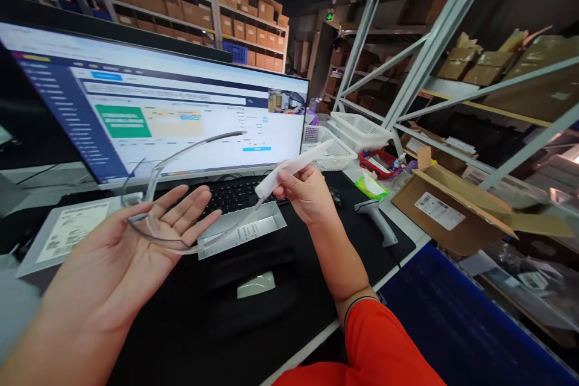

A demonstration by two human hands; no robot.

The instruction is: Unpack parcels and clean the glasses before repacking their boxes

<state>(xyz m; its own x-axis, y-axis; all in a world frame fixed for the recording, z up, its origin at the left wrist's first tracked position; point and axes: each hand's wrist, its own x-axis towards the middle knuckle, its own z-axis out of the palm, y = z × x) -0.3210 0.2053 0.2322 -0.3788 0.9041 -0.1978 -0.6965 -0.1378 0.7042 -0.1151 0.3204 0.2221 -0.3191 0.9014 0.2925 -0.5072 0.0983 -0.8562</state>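
Head view: looks down over a black-topped table (pixel 190 332) with a lit monitor (pixel 181 102) at its back edge.
Left hand (pixel 136 235): raised palm up above the table, in front of the monitor.
Left grip: apart, fingers spread and flat; nothing is clamped.
Clear glasses (pixel 199 142): see-through throughout (hard to trace against the screen). They lie across the open left palm, with one arm reaching up and right toward the other hand.
Right hand (pixel 307 193): held up over the keyboard (pixel 235 193), wrist bent, with an orange sleeve (pixel 375 344) below the forearm.
Right grip: pinched together on a white strip (pixel 294 167).
White strip: slanting up to the right from the fingertips; its lower end is just beside the glasses, and I cannot tell whether they touch.
Below the hands: an open silver box (pixel 253 226) with a printed side, touching the keyboard's front edge.
Right of the wrist: a mouse (pixel 335 196), then a grey barcode scanner (pixel 377 220) lying near the table edge.
Far left: a printed label sheet (pixel 72 229).
Far right: white baskets (pixel 357 126) and an open cardboard box (pixel 447 211).
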